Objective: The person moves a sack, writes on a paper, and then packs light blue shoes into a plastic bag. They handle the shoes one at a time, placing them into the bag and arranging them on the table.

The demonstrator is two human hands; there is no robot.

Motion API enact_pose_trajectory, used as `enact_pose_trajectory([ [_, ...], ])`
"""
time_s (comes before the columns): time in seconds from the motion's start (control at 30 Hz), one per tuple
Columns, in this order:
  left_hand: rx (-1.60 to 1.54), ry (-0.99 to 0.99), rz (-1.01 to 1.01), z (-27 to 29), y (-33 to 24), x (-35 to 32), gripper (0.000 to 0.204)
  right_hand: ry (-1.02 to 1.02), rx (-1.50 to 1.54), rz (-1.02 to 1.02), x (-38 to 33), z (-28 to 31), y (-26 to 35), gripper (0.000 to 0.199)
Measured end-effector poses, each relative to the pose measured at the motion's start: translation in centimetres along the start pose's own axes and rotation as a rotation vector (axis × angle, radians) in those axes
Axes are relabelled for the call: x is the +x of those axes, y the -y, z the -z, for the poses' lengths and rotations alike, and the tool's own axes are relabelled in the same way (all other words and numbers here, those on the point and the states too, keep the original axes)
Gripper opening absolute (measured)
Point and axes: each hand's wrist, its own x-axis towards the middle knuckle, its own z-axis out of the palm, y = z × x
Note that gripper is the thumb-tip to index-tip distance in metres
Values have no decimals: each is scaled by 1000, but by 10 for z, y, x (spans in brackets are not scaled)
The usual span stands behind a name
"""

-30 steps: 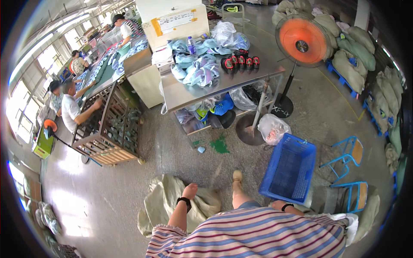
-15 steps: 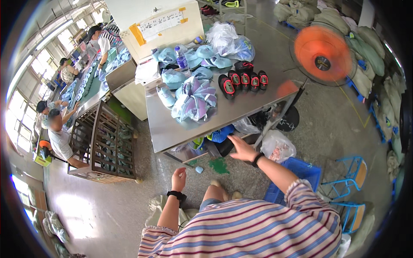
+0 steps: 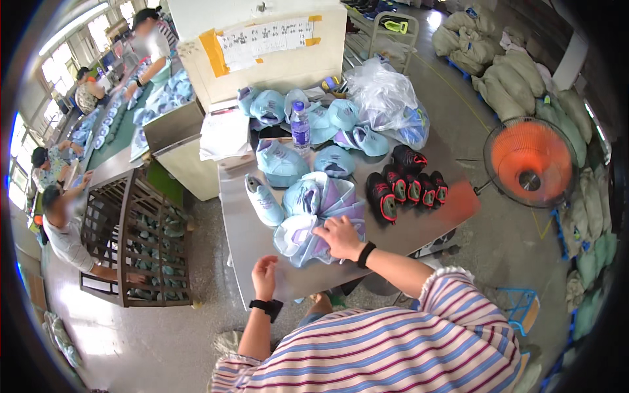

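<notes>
The right hand [image 3: 339, 237] reaches over the worktop [image 3: 304, 281], its fingertips at the near right part of a fanned bundle of pale blue shoe uppers [image 3: 304, 196] with lilac linings. Its grip is partly spread, fingers forward; whether it pinches an upper, I cannot tell. The left hand [image 3: 264, 276] is by the worktop's near left edge, its grip loosely curled but unclosed, apart from the bundle. The bundle lies on the metal worktop towards its front, with a separate upper [image 3: 264, 200] just left of it. Behind the bundle, more pale blue uppers [image 3: 282, 162] lie around an upright bottle [image 3: 300, 128] with a purple label. To the right sits a cluster of black shoes [image 3: 380, 196] with red trim; behind them is a clear plastic bag [image 3: 380, 92]. Papers [image 3: 225, 134] lie at the far left corner, and an orange fan [image 3: 508, 157] stands right of the worktop
</notes>
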Motion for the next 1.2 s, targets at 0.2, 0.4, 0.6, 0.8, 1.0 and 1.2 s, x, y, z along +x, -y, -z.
enact_pose_trajectory([
  [0.2, 367, 350, -301, -44, -63, 88, 54, -237, 559, -7, -14, 97, -42, 25],
  [0.4, 819, 655, -138, -128, -13, 122, 53, -570, 1642, -589, -56, 91, -99, 27],
  [0.6, 102, 668, -136, -146, -104, 125, 33, -1008, 1616, -735, -112, 140, -156, 40],
  [0.8, 392, 653, -102, -143, -89, 127, 45, -1298, 1092, -651, -147, 264, -213, 36],
  [1.0, 832, 643, -539, -165, -50, 153, 58, -1271, 396, -594, -143, 280, -240, 25],
  [1.2, 985, 538, -490, -222, -34, 214, 61, -402, -118, -849, -163, 127, -283, 61],
])
